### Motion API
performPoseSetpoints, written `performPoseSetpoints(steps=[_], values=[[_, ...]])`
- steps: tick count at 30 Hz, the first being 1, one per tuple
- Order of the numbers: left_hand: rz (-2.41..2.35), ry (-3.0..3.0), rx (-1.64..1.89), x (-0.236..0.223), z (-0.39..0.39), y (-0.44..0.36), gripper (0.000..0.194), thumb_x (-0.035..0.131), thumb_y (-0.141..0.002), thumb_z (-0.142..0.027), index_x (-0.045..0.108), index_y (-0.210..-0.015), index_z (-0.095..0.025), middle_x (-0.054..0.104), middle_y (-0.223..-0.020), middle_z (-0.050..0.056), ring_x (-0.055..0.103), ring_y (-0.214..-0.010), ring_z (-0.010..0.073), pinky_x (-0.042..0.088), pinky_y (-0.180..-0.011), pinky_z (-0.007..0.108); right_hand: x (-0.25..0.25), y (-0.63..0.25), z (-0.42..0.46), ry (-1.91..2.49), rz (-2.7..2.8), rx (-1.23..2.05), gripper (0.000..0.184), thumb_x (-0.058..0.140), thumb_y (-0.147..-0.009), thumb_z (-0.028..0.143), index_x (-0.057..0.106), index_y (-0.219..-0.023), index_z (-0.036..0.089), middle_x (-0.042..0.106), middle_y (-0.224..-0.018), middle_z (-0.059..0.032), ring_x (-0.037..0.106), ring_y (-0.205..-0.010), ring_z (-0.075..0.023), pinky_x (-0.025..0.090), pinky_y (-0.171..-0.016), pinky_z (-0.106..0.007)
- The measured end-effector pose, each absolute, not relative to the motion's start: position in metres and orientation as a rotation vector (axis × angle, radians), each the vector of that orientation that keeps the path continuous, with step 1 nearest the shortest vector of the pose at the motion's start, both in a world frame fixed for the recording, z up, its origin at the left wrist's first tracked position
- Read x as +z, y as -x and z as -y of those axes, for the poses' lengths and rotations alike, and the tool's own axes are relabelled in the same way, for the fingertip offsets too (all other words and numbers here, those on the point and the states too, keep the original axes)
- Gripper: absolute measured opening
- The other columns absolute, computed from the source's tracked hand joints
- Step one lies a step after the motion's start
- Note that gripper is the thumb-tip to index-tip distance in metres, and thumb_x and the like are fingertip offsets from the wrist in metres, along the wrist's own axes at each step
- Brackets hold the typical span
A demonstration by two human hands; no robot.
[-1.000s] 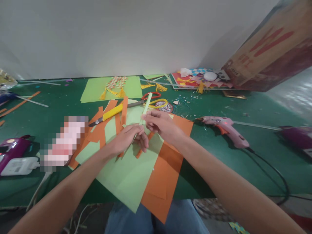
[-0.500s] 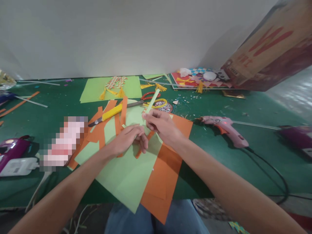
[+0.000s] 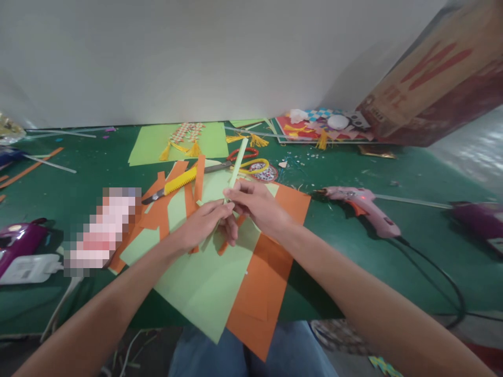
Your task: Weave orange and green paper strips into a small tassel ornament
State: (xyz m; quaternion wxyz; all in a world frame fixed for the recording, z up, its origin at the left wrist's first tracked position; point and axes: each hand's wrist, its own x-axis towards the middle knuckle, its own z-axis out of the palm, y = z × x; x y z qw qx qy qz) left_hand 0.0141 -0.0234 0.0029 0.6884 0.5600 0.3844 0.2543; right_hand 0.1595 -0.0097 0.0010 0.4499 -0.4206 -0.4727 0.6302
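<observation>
A narrow pale-green paper strip (image 3: 239,163) stands up at a slant between my hands. My right hand (image 3: 257,203) is closed on it, thumb and fingers pinching its lower part. My left hand (image 3: 208,222) meets it from the left, thumb pressed against curled fingers around the strip's lower end, which is mostly hidden. Beneath both hands lie a large light-green paper sheet (image 3: 200,293) and an orange sheet (image 3: 271,283). Orange paper strips (image 3: 199,178) and a yellow-handled cutter (image 3: 181,181) lie just beyond my left hand.
Scissors (image 3: 257,166) with red and yellow handles lie beyond my hands. A pink glue gun (image 3: 363,204), its cord trailing, rests to the right. A pixelated object (image 3: 104,230) and purple device (image 3: 23,241) are at left. A paper bag (image 3: 428,78) leans back right.
The green strip has shifted left and stands more upright. My right hand has moved slightly down and left, so its fingertips now meet my left thumb.
</observation>
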Motion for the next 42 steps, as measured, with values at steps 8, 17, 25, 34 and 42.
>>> performPoseSetpoints(steps=[8, 17, 25, 34, 42], values=[[-0.876, -1.283, 0.573, 0.003, 0.025, -0.014, 0.024, 0.042, -0.089, -0.031, 0.049, -0.071, -0.017, 0.063, -0.058, 0.002, 0.060, -0.051, 0.0129, 0.048, -0.052, 0.024, -0.002, -0.155, 0.012, 1.073, 1.145, 1.502, 0.044, 0.078, -0.062, 0.045, 0.044, -0.052, 0.019, 0.042, -0.042, 0.0074, 0.033, -0.041, -0.0044, 0.022, -0.041, -0.022], [-0.887, -1.255, 0.592, 0.003, 0.025, -0.015, 0.026, 0.037, -0.092, -0.028, 0.041, -0.068, -0.019, 0.062, -0.056, 0.001, 0.060, -0.049, 0.0134, 0.048, -0.053, 0.025, -0.002, -0.156, 0.011, 1.085, 1.146, 1.538, 0.041, 0.078, -0.062, 0.045, 0.048, -0.055, 0.018, 0.045, -0.044, 0.0069, 0.036, -0.042, -0.0045, 0.023, -0.041, -0.022], [-0.862, -1.262, 0.583, 0.003, 0.024, -0.014, 0.030, 0.036, -0.092, -0.030, 0.034, -0.063, -0.020, 0.062, -0.057, 0.001, 0.061, -0.050, 0.0130, 0.047, -0.051, 0.024, -0.001, -0.160, 0.009, 1.039, 1.163, 1.580, 0.042, 0.080, -0.061, 0.043, 0.047, -0.053, 0.018, 0.044, -0.043, 0.0073, 0.034, -0.041, -0.0036, 0.021, -0.042, -0.022], [-0.859, -1.277, 0.575, 0.004, 0.026, -0.013, 0.029, 0.034, -0.093, -0.024, 0.032, -0.064, -0.020, 0.063, -0.058, 0.000, 0.061, -0.050, 0.0126, 0.044, -0.048, 0.022, 0.002, -0.163, 0.008, 1.036, 1.124, 1.559, 0.042, 0.078, -0.065, 0.039, 0.044, -0.053, 0.018, 0.039, -0.044, 0.0082, 0.035, -0.041, -0.0036, 0.021, -0.042, -0.023], [-0.836, -1.284, 0.597, 0.004, 0.024, -0.013, 0.030, 0.033, -0.095, -0.028, 0.036, -0.066, -0.020, 0.062, -0.057, 0.000, 0.061, -0.051, 0.0126, 0.047, -0.054, 0.025, -0.001, -0.162, 0.008, 1.006, 1.193, 1.565, 0.041, 0.079, -0.062, 0.042, 0.047, -0.054, 0.017, 0.042, -0.045, 0.0075, 0.035, -0.041, -0.0034, 0.021, -0.042, -0.022]])
